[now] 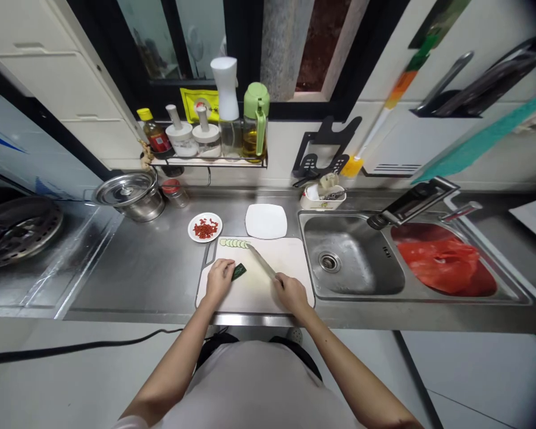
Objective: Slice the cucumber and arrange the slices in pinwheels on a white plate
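Note:
My right hand [290, 292] is closed round the handle of a kitchen knife [262, 262]. The blade points away and to the left over a white cutting board [277, 301], its tip by a row of thin pale-green cucumber slices [234, 243] near the board's far edge. On the left part of the board, my left hand [221, 277] has its fingers curled at the end of a short dark-green cucumber piece [239, 271]. The blade and this piece are apart. My fingers hide the piece's left end.
Behind the board are a small plate of chopped red pieces [205, 227] and a white square plate [266, 221]. A double sink [360, 256] lies right, with a red plastic bag [440, 262]. A steel pot [131, 193] stands left, below a condiment rack [209, 161].

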A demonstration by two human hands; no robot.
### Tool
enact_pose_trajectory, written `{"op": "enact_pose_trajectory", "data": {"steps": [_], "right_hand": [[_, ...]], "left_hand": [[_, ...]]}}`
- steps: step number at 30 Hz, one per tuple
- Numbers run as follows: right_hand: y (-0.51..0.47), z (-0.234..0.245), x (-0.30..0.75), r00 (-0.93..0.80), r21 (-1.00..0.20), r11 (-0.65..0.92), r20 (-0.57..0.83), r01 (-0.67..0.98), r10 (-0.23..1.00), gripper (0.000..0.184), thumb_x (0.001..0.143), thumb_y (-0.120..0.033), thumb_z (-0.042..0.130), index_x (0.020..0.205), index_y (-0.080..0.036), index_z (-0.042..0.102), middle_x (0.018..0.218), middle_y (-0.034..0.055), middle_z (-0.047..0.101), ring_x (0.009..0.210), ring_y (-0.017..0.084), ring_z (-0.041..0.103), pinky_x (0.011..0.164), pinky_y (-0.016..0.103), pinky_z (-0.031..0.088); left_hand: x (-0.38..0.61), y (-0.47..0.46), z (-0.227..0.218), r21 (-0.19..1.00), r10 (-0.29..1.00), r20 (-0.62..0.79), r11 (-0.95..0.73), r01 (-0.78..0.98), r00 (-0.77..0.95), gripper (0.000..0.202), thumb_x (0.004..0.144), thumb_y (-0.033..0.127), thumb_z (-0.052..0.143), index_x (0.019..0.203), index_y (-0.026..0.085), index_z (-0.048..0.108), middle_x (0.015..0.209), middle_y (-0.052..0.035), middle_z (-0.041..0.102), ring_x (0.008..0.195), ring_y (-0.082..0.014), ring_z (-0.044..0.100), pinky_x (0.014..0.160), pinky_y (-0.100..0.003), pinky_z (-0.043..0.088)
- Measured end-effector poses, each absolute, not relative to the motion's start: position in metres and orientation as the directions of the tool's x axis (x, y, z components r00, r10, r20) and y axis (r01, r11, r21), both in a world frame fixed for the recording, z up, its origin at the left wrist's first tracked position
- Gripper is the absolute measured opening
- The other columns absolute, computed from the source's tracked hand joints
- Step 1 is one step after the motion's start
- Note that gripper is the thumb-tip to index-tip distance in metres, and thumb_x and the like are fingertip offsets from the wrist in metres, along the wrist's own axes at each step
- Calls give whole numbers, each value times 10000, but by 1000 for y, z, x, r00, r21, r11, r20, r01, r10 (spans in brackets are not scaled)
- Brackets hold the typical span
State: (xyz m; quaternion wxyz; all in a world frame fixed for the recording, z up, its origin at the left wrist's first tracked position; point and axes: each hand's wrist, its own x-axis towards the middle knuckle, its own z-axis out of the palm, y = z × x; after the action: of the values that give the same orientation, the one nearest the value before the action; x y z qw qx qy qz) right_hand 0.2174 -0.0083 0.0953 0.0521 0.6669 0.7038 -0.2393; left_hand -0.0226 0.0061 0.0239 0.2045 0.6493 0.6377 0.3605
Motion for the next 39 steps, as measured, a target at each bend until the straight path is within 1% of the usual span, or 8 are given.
{"op": "enact_pose_trajectory", "data": {"steps": [5, 12, 16, 22, 26, 30, 39], "right_hand": [[-8, 95, 214, -123, -261, 17, -394, 965, 911, 321, 961, -329, 310, 1031, -205, 597, 934, 57, 687, 850, 175, 607, 632, 254, 278], [-7, 95, 213, -144, -267, 29, -421, 963, 895, 305, 961, -338, 312, 1054, -192, 563, 968, 66, 683, 882, 183, 609, 631, 251, 284], [-10, 98, 206, -185, -274, 70, -421, 959, 888, 298, 964, -339, 306, 1090, -200, 537, 962, 64, 682, 875, 185, 617, 636, 250, 300], [-13, 106, 189, -229, -222, 140, -451, 965, 863, 310, 980, -322, 265, 1105, -194, 519, 961, 93, 679, 893, 209, 631, 690, 274, 356], [-11, 110, 182, -256, -218, 172, -457, 961, 852, 297, 976, -294, 268, 1094, -183, 517, 951, 103, 679, 907, 217, 632, 710, 287, 379], [-11, 110, 178, -277, -228, 190, -459, 955, 844, 287, 971, -281, 277, 1075, -178, 524, 943, 103, 682, 901, 221, 635, 702, 289, 388], [-12, 108, 175, -286, -224, 201, -467, 954, 837, 301, 970, -271, 273, 1103, -165, 522, 959, 123, 679, 916, 231, 636, 719, 302, 405]], "left_hand": [[-15, 0, 21, 657, 960, 281, -209, 724, 23, 200, 890, 283, 518, 996, 230, 679, 979, -51, 662, 938, -187, 596, 856, -339, 479], [-11, 2, 16, 618, 943, 315, -286, 733, 103, 179, 886, 251, 542, 980, 227, 691, 938, -40, 674, 909, -174, 601, 834, -325, 485], [-10, 2, 13, 618, 933, 343, -311, 722, 109, 176, 887, 246, 544, 967, 225, 700, 919, -42, 677, 884, -172, 603, 812, -326, 488], [-10, 2, 11, 625, 923, 368, -337, 704, 115, 188, 884, 236, 547, 986, 227, 704, 913, -47, 671, 881, -168, 599, 794, -319, 492], [-10, 2, 11, 636, 920, 375, -348, 689, 119, 185, 885, 234, 545, 974, 226, 707, 907, -50, 669, 885, -171, 596, 792, -321, 495], [-9, 2, 12, 645, 917, 386, -350, 679, 106, 166, 878, 224, 556, 947, 219, 707, 895, -45, 675, 876, -168, 594, 795, -320, 497], [-9, 2, 10, 644, 918, 383, -346, 683, 105, 169, 881, 220, 549, 941, 215, 707, 898, -49, 671, 879, -168, 592, 792, -323, 497]]}}
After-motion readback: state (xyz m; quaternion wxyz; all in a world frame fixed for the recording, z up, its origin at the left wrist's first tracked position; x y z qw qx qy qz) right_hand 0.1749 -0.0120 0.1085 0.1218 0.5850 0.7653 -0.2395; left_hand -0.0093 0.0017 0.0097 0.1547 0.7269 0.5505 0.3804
